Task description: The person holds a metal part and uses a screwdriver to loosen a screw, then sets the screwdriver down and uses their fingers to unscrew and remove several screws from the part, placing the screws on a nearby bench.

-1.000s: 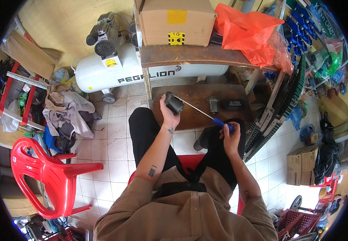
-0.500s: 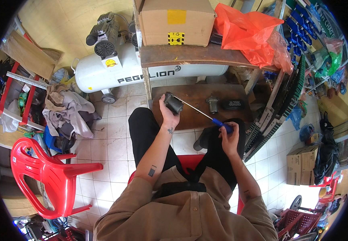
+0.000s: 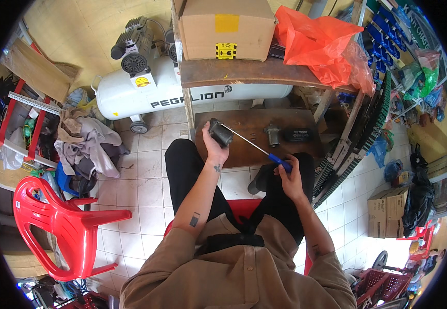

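Note:
My left hand is wrapped around a dark grey, block-like metal part, held up above a low brown wooden board. My right hand grips a screwdriver by its blue handle. Its long shaft slants up and left, and the tip meets the part's upper right side; the exact contact is too small to make out. Lying on the board are a grey metal fitting with a cylindrical body, a black oval piece and several tiny dark bits.
Above the board, a wooden shelf carries a cardboard box and an orange plastic bag. A white air compressor tank stands behind. To my left are a red plastic chair and piled cloth; dark slatted strips lean right.
My right hand and the screwdriver have shifted slightly left. My left hand and the metal part have tilted and moved a little left.

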A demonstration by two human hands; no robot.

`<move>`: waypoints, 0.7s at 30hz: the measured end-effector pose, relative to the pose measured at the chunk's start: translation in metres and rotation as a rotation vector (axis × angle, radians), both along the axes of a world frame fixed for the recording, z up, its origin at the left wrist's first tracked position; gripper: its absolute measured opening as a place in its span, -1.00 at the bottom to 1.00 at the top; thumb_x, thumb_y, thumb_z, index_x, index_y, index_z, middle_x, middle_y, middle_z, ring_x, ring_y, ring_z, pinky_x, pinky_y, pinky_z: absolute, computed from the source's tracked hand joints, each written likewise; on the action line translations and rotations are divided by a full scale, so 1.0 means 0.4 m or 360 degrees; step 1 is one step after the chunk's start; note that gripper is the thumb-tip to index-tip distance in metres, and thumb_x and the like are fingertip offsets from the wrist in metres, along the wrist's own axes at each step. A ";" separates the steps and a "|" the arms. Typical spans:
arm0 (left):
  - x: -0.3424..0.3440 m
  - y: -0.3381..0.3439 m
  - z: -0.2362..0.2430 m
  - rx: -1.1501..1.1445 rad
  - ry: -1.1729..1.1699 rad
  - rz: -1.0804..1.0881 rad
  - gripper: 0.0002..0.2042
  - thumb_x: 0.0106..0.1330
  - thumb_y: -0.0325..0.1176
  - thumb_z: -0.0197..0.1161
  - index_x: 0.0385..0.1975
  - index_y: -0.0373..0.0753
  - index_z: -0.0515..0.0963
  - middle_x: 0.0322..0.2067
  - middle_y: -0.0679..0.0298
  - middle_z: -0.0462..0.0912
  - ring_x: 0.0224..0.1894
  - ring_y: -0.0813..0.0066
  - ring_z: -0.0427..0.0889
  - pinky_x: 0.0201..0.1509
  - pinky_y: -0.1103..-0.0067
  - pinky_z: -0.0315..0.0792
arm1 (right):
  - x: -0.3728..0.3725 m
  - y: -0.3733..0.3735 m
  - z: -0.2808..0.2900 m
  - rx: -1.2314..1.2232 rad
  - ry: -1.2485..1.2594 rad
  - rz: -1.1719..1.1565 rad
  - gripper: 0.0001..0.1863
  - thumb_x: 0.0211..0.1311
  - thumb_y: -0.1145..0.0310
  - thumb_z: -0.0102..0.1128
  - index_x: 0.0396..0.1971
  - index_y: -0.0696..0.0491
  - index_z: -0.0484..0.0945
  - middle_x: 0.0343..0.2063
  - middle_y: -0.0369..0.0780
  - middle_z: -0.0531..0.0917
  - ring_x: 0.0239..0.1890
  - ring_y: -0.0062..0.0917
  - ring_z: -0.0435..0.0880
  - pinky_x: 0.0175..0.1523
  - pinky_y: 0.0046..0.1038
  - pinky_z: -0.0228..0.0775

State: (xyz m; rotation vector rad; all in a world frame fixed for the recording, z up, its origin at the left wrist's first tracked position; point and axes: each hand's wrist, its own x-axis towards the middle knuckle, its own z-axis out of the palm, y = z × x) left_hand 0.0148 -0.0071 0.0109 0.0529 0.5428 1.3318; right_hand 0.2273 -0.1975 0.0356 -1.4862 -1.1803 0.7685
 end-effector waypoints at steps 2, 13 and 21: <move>-0.003 0.001 0.000 -0.0006 0.0009 -0.0026 -0.70 0.28 0.10 0.21 -0.28 0.01 0.57 -0.35 0.38 0.66 -0.27 0.43 0.63 -0.15 0.46 0.52 | 0.008 0.000 -0.010 -0.0052 -0.0042 -0.0004 -0.65 0.49 0.44 0.01 0.17 0.21 0.26 -0.30 -0.13 0.59 -0.20 -0.54 0.65 -0.06 -0.49 0.54; 0.006 -0.013 0.013 0.0015 0.0043 -0.0075 -0.68 0.27 0.09 0.22 -0.26 -0.01 0.55 -0.36 0.36 0.63 -0.31 0.40 0.63 -0.20 0.45 0.53 | 0.003 0.001 -0.007 0.0145 -0.0550 -0.0406 -0.74 0.45 0.32 0.11 -0.03 0.20 0.47 -0.25 -0.11 0.59 -0.40 -0.50 0.63 -0.26 -0.44 0.49; 0.004 -0.010 0.010 0.0003 0.0072 -0.0080 -0.66 0.28 0.10 0.20 -0.26 -0.05 0.54 -0.39 0.32 0.63 -0.32 0.37 0.63 -0.20 0.45 0.54 | 0.006 -0.005 0.025 -0.0350 -0.0148 -0.0246 -0.75 0.48 0.34 0.07 0.01 0.16 0.45 -0.32 -0.17 0.60 -0.65 -0.60 0.53 -0.49 -0.49 0.39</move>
